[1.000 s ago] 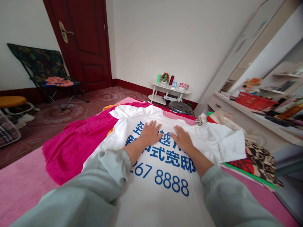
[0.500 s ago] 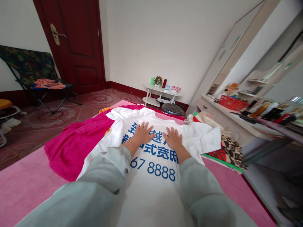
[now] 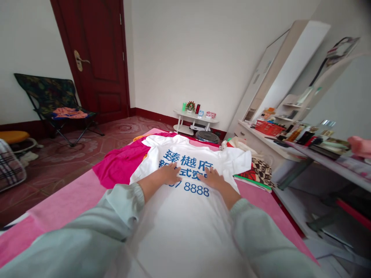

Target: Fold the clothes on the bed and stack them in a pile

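A white T-shirt (image 3: 185, 216) with blue printed characters and digits lies spread flat on a pink cover (image 3: 72, 197). My left hand (image 3: 170, 173) rests palm down on the left part of the print, fingers apart. On the right part of the lettering lies my right hand (image 3: 213, 178), also flat with spread fingers. Neither hand grips anything. Beside the shirt's left edge is a magenta garment (image 3: 118, 162). Folded patterned cloths (image 3: 259, 172) sit by the right sleeve.
A folding chair (image 3: 55, 96) holding an orange cloth stands at the left near a red door (image 3: 92, 58). A small white table (image 3: 195, 116) is beyond the bed. At the right, a dresser (image 3: 255, 141) carries a red basket (image 3: 268, 127) and bottles.
Both hands have moved down the shirt, toward me, uncovering the upper line of print. The camera view has shifted, showing more of the dresser side.
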The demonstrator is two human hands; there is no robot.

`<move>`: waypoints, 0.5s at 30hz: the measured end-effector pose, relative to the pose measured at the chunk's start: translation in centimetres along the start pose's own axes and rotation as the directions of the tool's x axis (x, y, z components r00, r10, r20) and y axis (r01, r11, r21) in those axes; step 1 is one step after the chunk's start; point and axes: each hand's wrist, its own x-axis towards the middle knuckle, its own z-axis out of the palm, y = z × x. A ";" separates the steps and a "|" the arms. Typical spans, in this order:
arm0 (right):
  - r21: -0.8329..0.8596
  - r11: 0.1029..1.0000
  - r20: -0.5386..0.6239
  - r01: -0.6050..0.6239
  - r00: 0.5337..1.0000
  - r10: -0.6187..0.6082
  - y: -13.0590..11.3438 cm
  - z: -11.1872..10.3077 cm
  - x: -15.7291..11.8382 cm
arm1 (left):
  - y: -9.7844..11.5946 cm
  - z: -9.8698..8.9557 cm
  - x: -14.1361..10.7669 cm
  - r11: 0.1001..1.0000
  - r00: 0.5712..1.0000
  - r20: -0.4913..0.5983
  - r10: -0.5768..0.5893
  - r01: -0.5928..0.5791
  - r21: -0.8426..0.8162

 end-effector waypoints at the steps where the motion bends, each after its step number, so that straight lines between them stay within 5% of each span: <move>1: 0.012 1.000 -0.027 0.012 1.000 -0.012 0.0 0.2 -1.3 | 0.1 -0.3 -1.4 1.000 1.000 -0.008 0.005 -0.005 0.000; 5: -0.051 0.969 -0.193 0.242 0.949 -0.247 2.2 2.4 -6.2 | -1.2 -0.1 -8.0 0.999 0.977 -0.215 0.000 0.007 0.033; 9: -0.139 0.975 -0.165 0.175 0.966 -0.197 4.7 2.4 -7.6 | -4.1 1.4 -12.9 0.999 0.988 -0.150 -0.033 0.039 0.036; 13: -0.200 0.978 -0.079 0.058 0.994 -0.075 1.9 -0.7 -6.6 | -5.0 1.5 -14.1 0.995 0.986 -0.149 -0.069 0.079 0.065; 15: -0.176 0.976 -0.095 0.125 0.985 -0.143 -0.7 -1.4 -6.3 | -4.8 1.1 -14.1 0.993 0.985 -0.159 -0.073 0.087 0.085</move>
